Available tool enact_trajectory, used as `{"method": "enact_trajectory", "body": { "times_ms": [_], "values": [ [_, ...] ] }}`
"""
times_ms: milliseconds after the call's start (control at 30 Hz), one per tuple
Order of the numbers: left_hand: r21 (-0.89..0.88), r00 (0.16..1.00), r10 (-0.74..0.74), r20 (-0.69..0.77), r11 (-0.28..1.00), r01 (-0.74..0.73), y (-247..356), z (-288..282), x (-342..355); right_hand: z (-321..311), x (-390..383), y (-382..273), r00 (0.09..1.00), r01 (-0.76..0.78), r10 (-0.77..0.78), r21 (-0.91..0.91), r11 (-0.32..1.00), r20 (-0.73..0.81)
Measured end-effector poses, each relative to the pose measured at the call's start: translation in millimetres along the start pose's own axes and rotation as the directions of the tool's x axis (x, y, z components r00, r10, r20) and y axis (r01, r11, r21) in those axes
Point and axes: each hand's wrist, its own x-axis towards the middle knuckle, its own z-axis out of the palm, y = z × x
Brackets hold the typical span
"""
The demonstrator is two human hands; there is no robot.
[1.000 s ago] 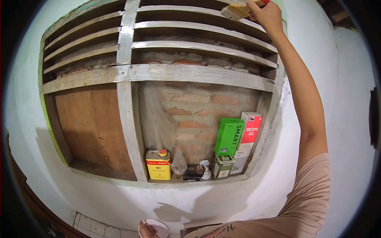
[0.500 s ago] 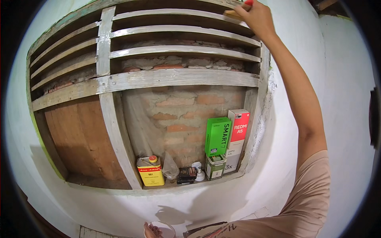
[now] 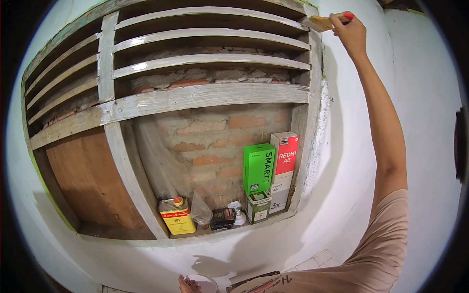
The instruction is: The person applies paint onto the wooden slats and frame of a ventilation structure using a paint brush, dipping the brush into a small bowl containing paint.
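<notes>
High at the right, my right hand (image 3: 352, 35) grips a paintbrush (image 3: 321, 23) with a wooden handle and a red end. Its bristles are at the upper right post (image 3: 312, 44) of a wooden frame set in the wall; whether they touch is hard to tell. Whitish paint covers the slats (image 3: 210, 33) and the crossbar (image 3: 205, 100) on this side, while the slats at the far left look bare brown. Low in the view, my left hand (image 3: 185, 284) is closed round the side of a white round container (image 3: 206, 282), whose contents I cannot make out.
On the frame's lower ledge stand a yellow tin (image 3: 178, 220), a clear plastic bag (image 3: 201, 211), a small black box (image 3: 223, 218), a white bulb (image 3: 239, 217), and stacked boxes, green (image 3: 259, 168) and red-and-white (image 3: 285, 156). A brown board (image 3: 93, 180) fills the left bay.
My right hand has carried the brush rightward and slightly down, from the top slat's end to the right post. The view has shifted slightly; my left hand stays at the container.
</notes>
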Motion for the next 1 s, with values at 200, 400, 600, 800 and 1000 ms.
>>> {"method": "enact_trajectory", "body": {
  "times_ms": [200,400,600,800,1000],
  "values": [
    [0.061,0.998,0.003,0.059,0.998,-0.007,13,34,-17,-22,-3,39,0.996,0.031,-0.047,-0.19,0.981,-0.081],
    [0.07,0.998,0.02,0.063,0.997,-0.024,9,42,-13,13,-23,7,0.984,0.172,-0.17,-0.055,0.983,0.048],
    [0.066,0.994,0.021,0.11,0.997,-0.029,6,53,-27,4,-26,14,0.977,0.088,-0.056,0.15,0.985,-0.207],
    [0.067,1.0,-0.017,0.022,0.998,0.015,-6,56,-23,-29,-137,-43,0.946,-0.218,0.314,0.561,0.799,-0.079],
    [0.055,0.999,-0.039,-0.015,0.998,0.04,-34,31,11,-45,-331,-79,0.945,-0.321,0.208,0.588,0.742,0.254]
  ]
}}
